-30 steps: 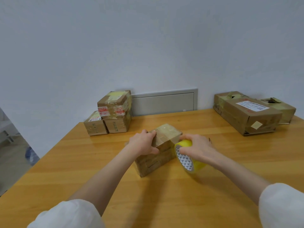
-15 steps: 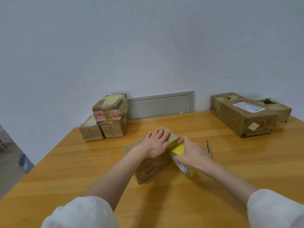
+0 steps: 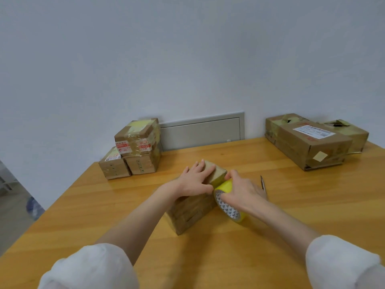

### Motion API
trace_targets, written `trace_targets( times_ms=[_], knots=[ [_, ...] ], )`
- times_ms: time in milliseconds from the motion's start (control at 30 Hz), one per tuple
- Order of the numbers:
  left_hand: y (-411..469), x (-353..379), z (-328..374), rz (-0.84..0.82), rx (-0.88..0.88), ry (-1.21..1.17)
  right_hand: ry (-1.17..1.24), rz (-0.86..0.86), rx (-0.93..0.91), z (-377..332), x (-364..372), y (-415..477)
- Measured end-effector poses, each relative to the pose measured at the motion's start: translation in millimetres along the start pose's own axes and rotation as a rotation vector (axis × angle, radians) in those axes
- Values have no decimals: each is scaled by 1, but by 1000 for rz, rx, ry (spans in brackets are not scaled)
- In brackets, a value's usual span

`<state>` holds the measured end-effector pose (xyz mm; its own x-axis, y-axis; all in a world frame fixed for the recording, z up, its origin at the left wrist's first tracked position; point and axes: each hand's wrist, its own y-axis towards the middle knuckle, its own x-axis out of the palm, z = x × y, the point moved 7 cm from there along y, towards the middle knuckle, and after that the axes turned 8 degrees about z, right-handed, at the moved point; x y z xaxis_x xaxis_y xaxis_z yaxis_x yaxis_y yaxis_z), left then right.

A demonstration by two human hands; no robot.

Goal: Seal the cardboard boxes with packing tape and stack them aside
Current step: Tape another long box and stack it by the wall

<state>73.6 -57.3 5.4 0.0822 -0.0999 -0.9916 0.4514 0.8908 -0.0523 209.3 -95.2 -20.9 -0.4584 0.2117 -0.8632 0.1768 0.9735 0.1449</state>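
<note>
A small cardboard box [image 3: 191, 211] lies in the middle of the wooden table [image 3: 291, 205]. My left hand [image 3: 195, 180] rests flat on its top with straight fingers, pressing down. A yellow roll of packing tape [image 3: 226, 202] sits against the box's right side, and my right hand [image 3: 242, 189] grips it from above. Yellowish tape runs from the roll onto the box's top near corner. Most of the box's top is hidden under my left hand.
Three taped boxes [image 3: 135, 149] are stacked at the table's back left against the wall. More boxes [image 3: 312, 144] lie at the back right. A pair of scissors [image 3: 263, 183] lies just right of my right hand. The table's left edge drops to the floor.
My left hand went from gripping the box's edge to lying flat on its top. The tape roll moved in closer against the box. The camera tilted a little.
</note>
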Motion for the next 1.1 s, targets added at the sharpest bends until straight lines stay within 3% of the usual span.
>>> trace_targets(
  times_ms=[67, 233, 333, 400, 467, 533, 633, 700, 867, 1100],
  knots=[
    [-6, -12, -12, 32, -51, -74, -4, -4, -1, 0, 0, 0],
    [-28, -17, -35, 31, -218, 120, 14, -68, -47, -7, -6, 0],
    [-35, -26, -45, 34, -240, -193, 207, -69, -119, -24, -36, 12],
    [-42, -25, -55, -87, -302, -482, 453, -62, -178, -37, -63, 21],
    [-49, -24, -60, -168, -333, -572, 620, -94, -190, -46, -76, 26],
    [-50, -28, -63, -100, -314, -473, 672, -104, -174, -52, -73, 28],
    [-46, -43, -52, 193, -197, -4, 663, 10, -157, -62, -67, 32],
    [-48, -37, -41, 275, -189, 156, 640, 71, -154, -70, -63, 38],
    [-47, -11, -37, 245, -244, 295, 520, 60, -216, -82, -50, 43],
    [-37, -6, -48, 164, -310, 278, 399, 51, -242, -93, -49, 43]
  ],
)
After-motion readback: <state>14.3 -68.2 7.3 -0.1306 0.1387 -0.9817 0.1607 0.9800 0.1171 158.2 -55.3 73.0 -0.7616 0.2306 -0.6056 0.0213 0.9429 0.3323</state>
